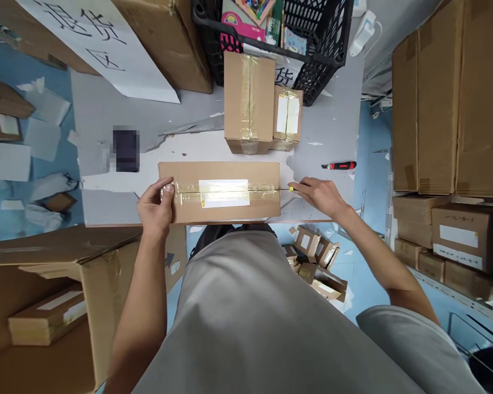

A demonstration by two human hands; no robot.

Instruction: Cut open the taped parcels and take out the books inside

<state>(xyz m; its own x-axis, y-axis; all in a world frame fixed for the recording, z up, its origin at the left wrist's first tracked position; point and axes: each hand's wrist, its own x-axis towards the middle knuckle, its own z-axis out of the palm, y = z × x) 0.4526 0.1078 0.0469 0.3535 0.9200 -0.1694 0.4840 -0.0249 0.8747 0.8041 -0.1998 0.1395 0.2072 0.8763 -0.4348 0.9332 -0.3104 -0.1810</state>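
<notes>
A long cardboard box (225, 208) lies lengthwise in front of me, clear tape along its middle seam and a white label (210, 193) under the tape. My left hand (158, 205) grips its left end, thumb on top by the taped edge. At the opposite end, my right hand (318, 194) is closed around a thin cutter (291, 189) with a yellow part showing. The cutter's narrow dark blade points left and reaches the end of the seam; most of its handle is hidden in my fingers. The tape looks split along part of the seam.
Two taped boxes, one larger (234, 98) and one smaller (296, 117), stand behind the long box, before a black crate (328, 60). A red-and-black utility knife (339, 165) lies at the right. An open carton (107, 284) stands lower left; opened boxes (308, 241) litter the floor.
</notes>
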